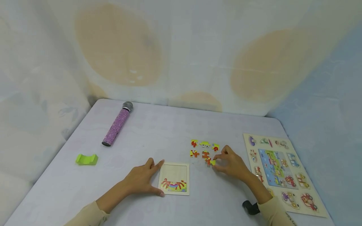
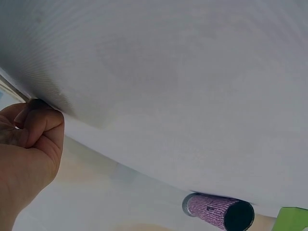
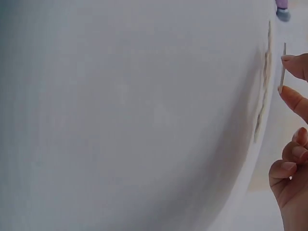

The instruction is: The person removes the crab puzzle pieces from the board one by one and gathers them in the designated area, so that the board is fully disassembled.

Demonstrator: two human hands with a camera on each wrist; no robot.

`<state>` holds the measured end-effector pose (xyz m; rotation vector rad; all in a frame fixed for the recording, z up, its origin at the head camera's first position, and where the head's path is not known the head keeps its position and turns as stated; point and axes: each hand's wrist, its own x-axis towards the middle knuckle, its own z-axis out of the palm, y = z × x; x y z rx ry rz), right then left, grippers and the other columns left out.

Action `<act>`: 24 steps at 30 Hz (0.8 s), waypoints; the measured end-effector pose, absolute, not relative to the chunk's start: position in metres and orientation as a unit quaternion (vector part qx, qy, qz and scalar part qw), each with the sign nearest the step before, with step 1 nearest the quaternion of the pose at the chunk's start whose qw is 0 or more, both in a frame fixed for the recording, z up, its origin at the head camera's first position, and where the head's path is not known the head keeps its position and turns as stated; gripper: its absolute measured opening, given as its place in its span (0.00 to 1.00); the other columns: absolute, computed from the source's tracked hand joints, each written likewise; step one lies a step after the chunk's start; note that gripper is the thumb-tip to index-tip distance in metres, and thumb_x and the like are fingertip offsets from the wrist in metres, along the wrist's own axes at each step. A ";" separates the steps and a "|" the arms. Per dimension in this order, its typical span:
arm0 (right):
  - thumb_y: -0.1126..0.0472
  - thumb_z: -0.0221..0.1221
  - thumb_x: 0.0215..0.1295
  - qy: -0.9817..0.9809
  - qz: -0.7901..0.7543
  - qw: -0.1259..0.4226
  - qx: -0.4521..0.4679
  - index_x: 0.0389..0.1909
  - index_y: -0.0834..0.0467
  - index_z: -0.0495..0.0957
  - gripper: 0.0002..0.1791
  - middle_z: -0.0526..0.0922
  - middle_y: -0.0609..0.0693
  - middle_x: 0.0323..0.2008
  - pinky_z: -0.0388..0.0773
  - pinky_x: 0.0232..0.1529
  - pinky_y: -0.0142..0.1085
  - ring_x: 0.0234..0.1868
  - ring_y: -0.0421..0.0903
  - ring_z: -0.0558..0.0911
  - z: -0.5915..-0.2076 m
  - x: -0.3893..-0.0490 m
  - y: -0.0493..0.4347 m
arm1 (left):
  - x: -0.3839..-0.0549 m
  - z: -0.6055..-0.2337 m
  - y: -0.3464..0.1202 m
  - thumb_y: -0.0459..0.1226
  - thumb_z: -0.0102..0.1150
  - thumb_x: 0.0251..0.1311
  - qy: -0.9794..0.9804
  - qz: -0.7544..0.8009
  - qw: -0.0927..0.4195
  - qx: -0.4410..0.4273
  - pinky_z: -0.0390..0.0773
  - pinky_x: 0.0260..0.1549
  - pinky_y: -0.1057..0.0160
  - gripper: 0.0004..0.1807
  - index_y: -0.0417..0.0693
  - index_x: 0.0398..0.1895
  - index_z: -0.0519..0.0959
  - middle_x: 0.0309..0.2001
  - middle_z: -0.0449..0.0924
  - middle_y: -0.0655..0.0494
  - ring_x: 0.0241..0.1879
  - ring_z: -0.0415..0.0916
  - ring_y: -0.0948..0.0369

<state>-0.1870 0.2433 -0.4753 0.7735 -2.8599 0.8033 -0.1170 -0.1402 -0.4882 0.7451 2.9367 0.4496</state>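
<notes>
A small square wooden puzzle tray point(image 1: 174, 171) lies at the front middle, with red, rainbow and yellow-green jigsaw pieces point(image 1: 173, 185) fitted along its bottom. My left hand point(image 1: 141, 179) holds the tray at its left side, forefinger at the upper corner and thumb at the lower one. Thumb and forefinger of my right hand point(image 1: 230, 164) pinch a yellow and red puzzle piece point(image 1: 212, 162). Seen edge-on in the right wrist view, that piece point(image 3: 283, 72) is clear of the table. Several loose pieces point(image 1: 205, 144) lie in two rows just beyond it.
A larger picture puzzle board point(image 1: 278, 194) with vehicles lies at the right. Beside my right forearm is a black object point(image 1: 250, 207). A purple glittery microphone point(image 1: 116, 127) rests at the back left, with a green block point(image 1: 86, 159) nearer. Cloth walls point(image 1: 195, 62) surround the table.
</notes>
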 end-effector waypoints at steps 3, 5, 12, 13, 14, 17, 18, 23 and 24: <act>0.58 0.75 0.49 -0.934 0.263 0.038 0.240 0.37 0.53 0.88 0.13 0.58 0.44 0.35 0.64 0.32 0.29 0.37 0.40 0.65 -0.476 -0.194 0.253 | -0.117 -0.489 -0.141 0.79 0.61 0.33 0.959 0.145 0.037 0.242 0.61 0.20 0.71 0.66 0.50 0.74 0.64 0.41 0.59 0.60 0.26 0.58 0.68; 0.58 0.76 0.49 -0.934 0.259 0.044 0.241 0.38 0.54 0.88 0.13 0.58 0.45 0.35 0.65 0.32 0.29 0.37 0.41 0.66 -0.478 -0.198 0.258 | -0.117 -0.489 -0.141 0.79 0.62 0.32 0.959 0.147 0.039 0.239 0.61 0.21 0.71 0.66 0.50 0.74 0.64 0.41 0.59 0.61 0.26 0.58 0.68; 0.57 0.75 0.50 -0.941 0.240 0.047 0.235 0.39 0.56 0.89 0.15 0.59 0.46 0.34 0.65 0.32 0.29 0.36 0.42 0.66 -0.479 -0.207 0.265 | -0.116 -0.490 -0.142 0.79 0.61 0.32 0.959 0.151 0.045 0.235 0.62 0.21 0.71 0.67 0.51 0.75 0.63 0.42 0.59 0.61 0.27 0.59 0.68; 0.57 0.75 0.50 -0.942 0.239 0.042 0.232 0.39 0.56 0.88 0.15 0.60 0.46 0.35 0.64 0.32 0.30 0.36 0.42 0.65 -0.479 -0.207 0.265 | -0.116 -0.490 -0.142 0.79 0.61 0.32 0.959 0.152 0.045 0.234 0.62 0.22 0.71 0.66 0.52 0.75 0.63 0.42 0.59 0.62 0.27 0.59 0.68; 0.57 0.75 0.51 -0.943 0.238 0.038 0.229 0.40 0.56 0.88 0.15 0.60 0.46 0.35 0.64 0.31 0.30 0.36 0.42 0.65 -0.478 -0.208 0.266 | -0.115 -0.490 -0.142 0.79 0.61 0.32 0.959 0.153 0.045 0.236 0.62 0.21 0.71 0.66 0.51 0.75 0.63 0.42 0.59 0.61 0.27 0.59 0.68; 0.57 0.74 0.52 -0.946 0.232 0.028 0.224 0.41 0.57 0.88 0.16 0.61 0.47 0.35 0.64 0.30 0.30 0.36 0.42 0.65 -0.478 -0.210 0.266 | -0.114 -0.489 -0.142 0.79 0.61 0.33 0.957 0.156 0.045 0.239 0.62 0.21 0.71 0.66 0.50 0.75 0.64 0.42 0.60 0.60 0.27 0.58 0.68; 0.57 0.74 0.52 -0.946 0.232 0.025 0.223 0.42 0.57 0.88 0.16 0.61 0.47 0.35 0.64 0.30 0.30 0.36 0.42 0.65 -0.478 -0.210 0.267 | -0.114 -0.489 -0.142 0.79 0.61 0.34 0.957 0.157 0.045 0.240 0.62 0.21 0.71 0.66 0.50 0.75 0.64 0.42 0.60 0.60 0.27 0.58 0.68; 0.56 0.73 0.54 -0.948 0.239 0.009 0.212 0.48 0.58 0.86 0.20 0.63 0.47 0.36 0.64 0.31 0.30 0.36 0.42 0.66 -0.478 -0.207 0.262 | -0.115 -0.485 -0.142 0.78 0.61 0.34 0.956 0.157 0.050 0.241 0.62 0.22 0.71 0.66 0.49 0.75 0.63 0.43 0.60 0.58 0.28 0.59 0.67; 0.55 0.73 0.54 -0.947 0.242 0.003 0.212 0.49 0.58 0.86 0.22 0.63 0.47 0.36 0.64 0.31 0.30 0.36 0.42 0.66 -0.477 -0.206 0.258 | -0.116 -0.485 -0.142 0.78 0.61 0.34 0.956 0.156 0.049 0.242 0.62 0.22 0.71 0.66 0.49 0.75 0.62 0.43 0.60 0.58 0.28 0.60 0.67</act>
